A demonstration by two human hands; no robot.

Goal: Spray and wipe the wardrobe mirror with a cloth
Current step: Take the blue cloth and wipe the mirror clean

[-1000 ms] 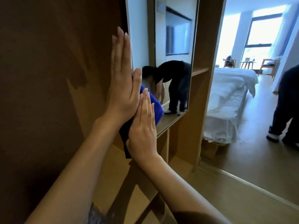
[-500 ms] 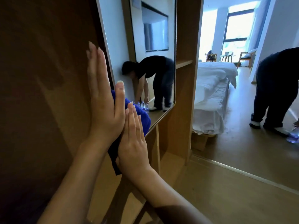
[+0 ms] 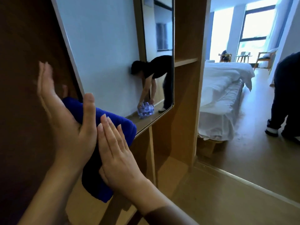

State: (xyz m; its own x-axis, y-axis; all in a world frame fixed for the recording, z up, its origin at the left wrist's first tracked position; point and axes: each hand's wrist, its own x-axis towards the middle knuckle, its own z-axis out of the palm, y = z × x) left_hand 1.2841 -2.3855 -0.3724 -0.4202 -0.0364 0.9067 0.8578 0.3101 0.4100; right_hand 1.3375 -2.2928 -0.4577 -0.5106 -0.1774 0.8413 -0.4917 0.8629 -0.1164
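Left fingers: flat and straight on the left hand (image 3: 65, 120), blurred at the tips, thumb laid across the blue cloth (image 3: 103, 120). Nothing curled; it is a pressing palm, not a clench.
Right fingers: the right hand (image 3: 118, 153) is extended too, fingertips laid on the cloth just right of the left thumb, palm pushing it toward the panel.
Cloth: folded, pinned under both palms at the near lower-left corner of the mirror (image 3: 103, 51), its lower part hanging over the wood below the frame.
Mirror: the glass above and to the far right looks clean, no streaks or droplets (though glare could hide them).
Spray bottle: none in view, so the spraying is probably done.
Progress: likely mid-wipe, working the bottom edge.
Left to do: cannot tell how much of the upper glass has been covered.
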